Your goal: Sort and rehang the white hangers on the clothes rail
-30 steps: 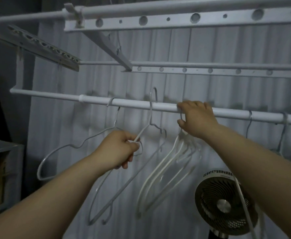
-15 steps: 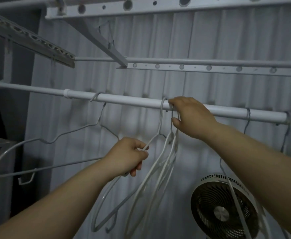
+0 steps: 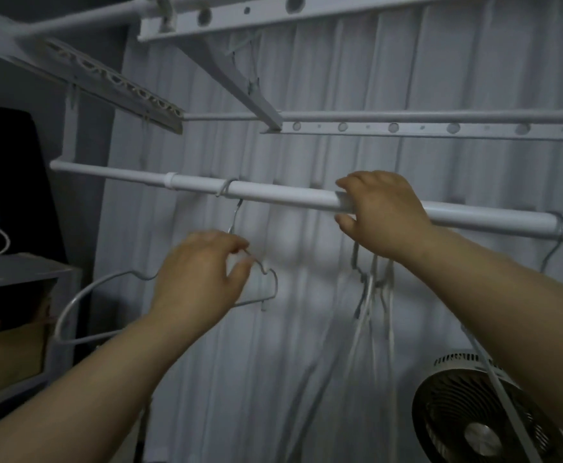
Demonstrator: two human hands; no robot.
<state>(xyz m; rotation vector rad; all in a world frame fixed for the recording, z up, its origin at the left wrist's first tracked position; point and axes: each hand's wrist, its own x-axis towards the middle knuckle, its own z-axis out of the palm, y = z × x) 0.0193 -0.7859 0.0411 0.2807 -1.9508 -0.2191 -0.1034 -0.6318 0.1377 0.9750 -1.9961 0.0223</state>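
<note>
Bunch of white hangers (image 3: 370,295) hangs from the clothes rail (image 3: 273,195), right of centre. The stems are thin and white, pressed close together and notched at the shoulders. Their arms trail down pale and smeared against the curtain (image 3: 340,61). The hooks are hidden under the right grip (image 3: 385,213). That grip is wrapped on the rail, fingers curled over the top and thumb beneath, just where the bunch hangs.

To the left, well apart, is a single wire hanger (image 3: 70,304), grey-white and thinner. Its hook sits over the rail just right of the rail's collar. It hangs tilted, with the long arm sweeping down-left to a rounded end and a short notched shoulder with a small peg on the right. The left grip (image 3: 203,279) is in front of the hanger's neck, thumb and forefinger either side of the shoulder wire with a narrow gap. Motion blur here; cannot tell whether it has closed on the wire.

Farther right, another hanger's metal hook (image 3: 559,228) is over the rail, beside the right forearm.

Above are drying-rack bars (image 3: 440,128) with round holes. Low right is a round fan (image 3: 467,416) with a dark grille. At left is a grey shelf (image 3: 16,272).
</note>
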